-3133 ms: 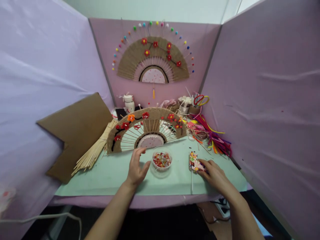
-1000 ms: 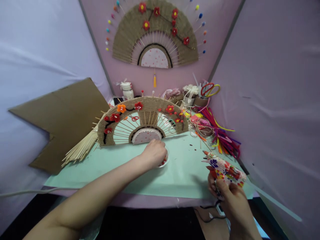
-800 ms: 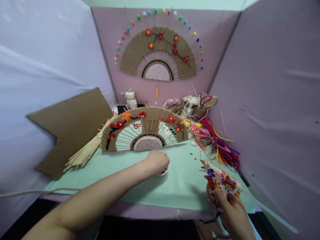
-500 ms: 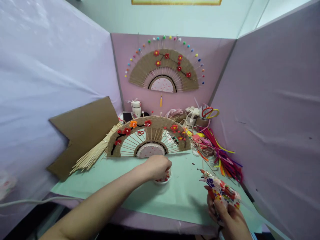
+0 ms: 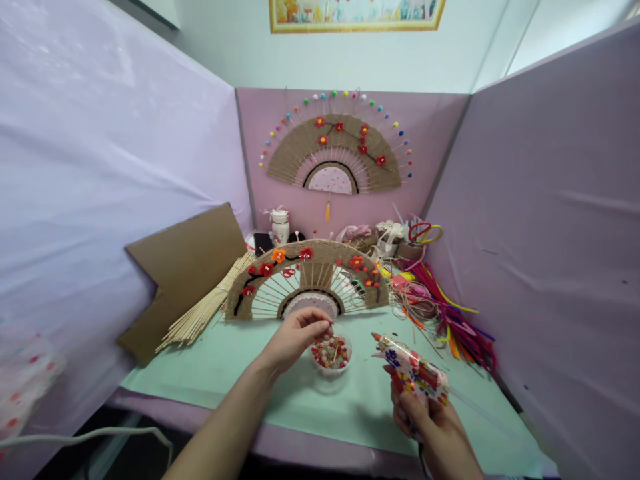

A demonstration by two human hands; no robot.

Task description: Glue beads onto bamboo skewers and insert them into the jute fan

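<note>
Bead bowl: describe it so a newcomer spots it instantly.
Start at the mint-green table cover and the fan standing on it. Just nearer than the fan's base, by the left hand, sits the bowl. Unlike its neighbours, it's clear, round and full of red and pale beads.

Shows no readable text, label, brand, number or sign. Carries only a bright flower-like print on the glue gun [image 5: 415,370], coloured artwork in the framed picture [image 5: 355,12] cut by the top edge, and marks on the white bottle [image 5: 281,228] too small to tell as letters or numbers.
</note>
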